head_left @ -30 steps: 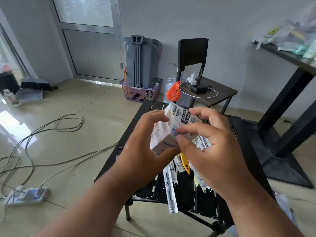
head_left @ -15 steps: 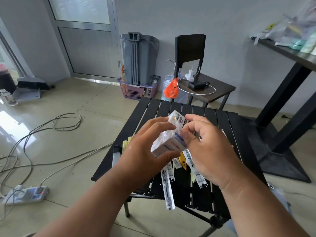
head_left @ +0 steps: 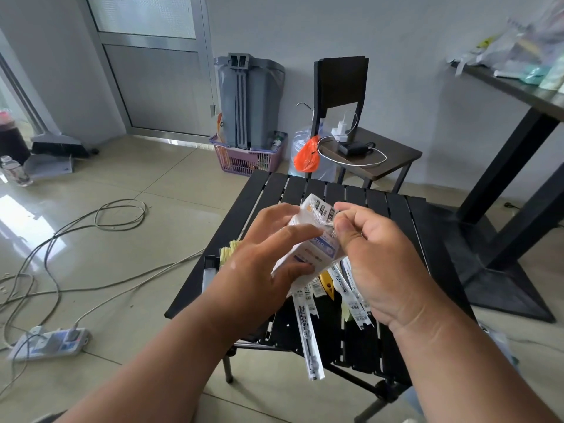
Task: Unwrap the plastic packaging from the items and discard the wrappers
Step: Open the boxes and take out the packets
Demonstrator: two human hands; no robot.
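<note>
Over the black slatted table point(head_left: 274, 190) I hold a small white box with blue print point(head_left: 317, 254), wrapped in clear plastic. My left hand point(head_left: 262, 264) grips the box from the left, thumb and fingers around it. My right hand point(head_left: 375, 257) pinches a twisted strand of the clear wrapper point(head_left: 328, 222) at the box's top. Several long wrapped pens point(head_left: 308, 328) lie on the table under my hands, one sticking out past the near edge. A yellow item point(head_left: 328, 283) lies among them, partly hidden.
A grey bin point(head_left: 247, 99) stands in a purple basket point(head_left: 247, 160) by the wall. A dark chair point(head_left: 366, 151) carrying a charger and an orange bag point(head_left: 306, 155) is behind the table. Cables and a power strip point(head_left: 48, 343) lie on the left floor. A tall table point(head_left: 518, 96) stands right.
The camera view has tilted, so the hands sit lower over the table. My right hand shifted from the box's front to pinching a strand of wrapper at its top.
</note>
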